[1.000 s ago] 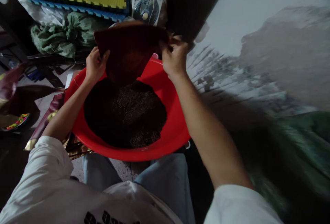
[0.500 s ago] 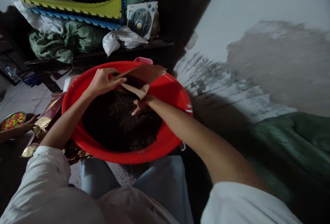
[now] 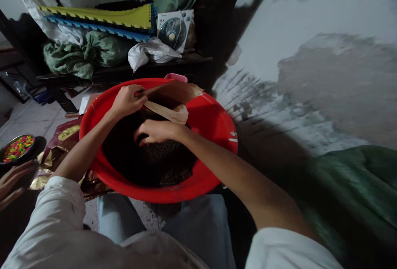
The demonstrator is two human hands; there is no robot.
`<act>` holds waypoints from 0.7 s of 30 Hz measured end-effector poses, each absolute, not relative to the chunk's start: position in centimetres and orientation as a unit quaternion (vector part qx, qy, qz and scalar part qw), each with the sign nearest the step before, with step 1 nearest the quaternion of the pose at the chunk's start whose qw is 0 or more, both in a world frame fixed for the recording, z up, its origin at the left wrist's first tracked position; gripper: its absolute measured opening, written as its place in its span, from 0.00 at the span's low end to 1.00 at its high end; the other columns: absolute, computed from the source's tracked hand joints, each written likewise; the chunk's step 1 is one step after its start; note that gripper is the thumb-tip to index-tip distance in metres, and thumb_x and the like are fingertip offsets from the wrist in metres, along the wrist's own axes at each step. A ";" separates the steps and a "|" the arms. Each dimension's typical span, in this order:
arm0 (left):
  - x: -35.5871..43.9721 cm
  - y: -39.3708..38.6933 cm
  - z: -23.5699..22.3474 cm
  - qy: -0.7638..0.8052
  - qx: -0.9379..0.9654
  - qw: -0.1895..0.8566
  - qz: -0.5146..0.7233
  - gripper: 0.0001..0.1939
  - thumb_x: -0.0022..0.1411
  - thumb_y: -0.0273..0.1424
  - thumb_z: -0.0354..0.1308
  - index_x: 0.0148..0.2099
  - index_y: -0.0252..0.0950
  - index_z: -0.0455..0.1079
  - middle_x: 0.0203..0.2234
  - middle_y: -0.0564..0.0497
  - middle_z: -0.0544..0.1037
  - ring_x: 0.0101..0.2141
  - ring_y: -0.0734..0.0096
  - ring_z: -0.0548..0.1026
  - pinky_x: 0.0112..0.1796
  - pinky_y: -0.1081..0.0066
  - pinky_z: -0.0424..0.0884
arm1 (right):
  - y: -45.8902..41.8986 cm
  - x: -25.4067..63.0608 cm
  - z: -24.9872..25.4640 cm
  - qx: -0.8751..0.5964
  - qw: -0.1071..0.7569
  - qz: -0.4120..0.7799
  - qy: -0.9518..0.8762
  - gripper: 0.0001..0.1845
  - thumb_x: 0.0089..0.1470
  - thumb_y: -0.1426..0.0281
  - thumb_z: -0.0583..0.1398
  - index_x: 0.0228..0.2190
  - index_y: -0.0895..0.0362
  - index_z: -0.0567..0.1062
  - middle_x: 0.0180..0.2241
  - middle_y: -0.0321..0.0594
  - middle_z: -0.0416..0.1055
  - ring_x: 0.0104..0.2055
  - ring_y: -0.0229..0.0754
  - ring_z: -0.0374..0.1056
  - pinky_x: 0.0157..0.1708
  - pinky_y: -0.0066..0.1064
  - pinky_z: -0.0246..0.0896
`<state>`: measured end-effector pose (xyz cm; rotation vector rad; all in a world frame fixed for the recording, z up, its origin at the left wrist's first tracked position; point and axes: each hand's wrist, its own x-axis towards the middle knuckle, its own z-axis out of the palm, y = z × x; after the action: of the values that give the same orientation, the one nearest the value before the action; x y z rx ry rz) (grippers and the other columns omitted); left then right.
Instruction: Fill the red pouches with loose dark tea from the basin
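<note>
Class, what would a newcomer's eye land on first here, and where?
A big red plastic basin fills the centre, holding dark granular material, with the right hand resting in it and the left hand holding folded brown paper near the far rim. At far left a small dish of neon-coloured pieces stands out; yellow-and-blue foam mats lie along the top.

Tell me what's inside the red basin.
The red plastic basin holds dark granular material, a folded brown paper sheet and the person's right hand; the basin floor beneath is covered.
</note>
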<state>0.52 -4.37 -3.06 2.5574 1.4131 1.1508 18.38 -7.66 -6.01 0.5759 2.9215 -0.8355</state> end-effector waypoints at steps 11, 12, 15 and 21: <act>0.3 -2.6 -4.0 0.454 0.796 0.000 0.400 0.09 0.65 0.26 0.62 0.30 0.36 0.76 0.26 0.49 0.79 0.28 0.69 0.71 0.34 0.64 0.68 | -4.3 26.5 -2.2 0.295 -0.435 -0.268 0.807 0.18 0.62 0.54 0.70 0.49 0.46 0.87 0.53 0.39 0.85 0.54 0.53 0.82 0.61 0.52 0.78; 0.3 -2.6 -4.0 0.457 0.794 -0.004 0.401 0.11 0.67 0.27 0.62 0.29 0.37 0.74 0.25 0.50 0.77 0.27 0.69 0.69 0.33 0.64 0.66 | -3.5 26.8 -2.7 0.319 -0.438 -0.238 0.806 0.19 0.63 0.56 0.69 0.53 0.47 0.86 0.55 0.41 0.84 0.58 0.55 0.81 0.65 0.55 0.75; 0.2 -2.7 -4.0 0.456 0.780 -0.002 0.428 0.16 0.72 0.38 0.64 0.31 0.37 0.71 0.24 0.52 0.73 0.27 0.70 0.68 0.32 0.66 0.64 | -1.7 27.5 -4.0 0.367 -0.363 -0.171 0.839 0.26 0.63 0.63 0.67 0.61 0.52 0.82 0.63 0.47 0.80 0.68 0.59 0.73 0.75 0.61 0.62; -0.5 -1.8 -4.3 0.408 0.789 0.052 0.457 0.15 0.62 0.39 0.74 0.39 0.37 0.73 0.34 0.49 0.81 0.35 0.65 0.76 0.36 0.68 0.71 | -2.0 27.6 -4.0 0.372 -0.435 -0.072 0.817 0.29 0.74 0.57 0.57 0.70 0.49 0.74 0.69 0.48 0.72 0.74 0.58 0.66 0.75 0.59 0.60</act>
<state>-0.48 -1.82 -4.34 2.3995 1.2414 1.3890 27.59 -2.00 -3.98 1.6691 3.6674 -0.3229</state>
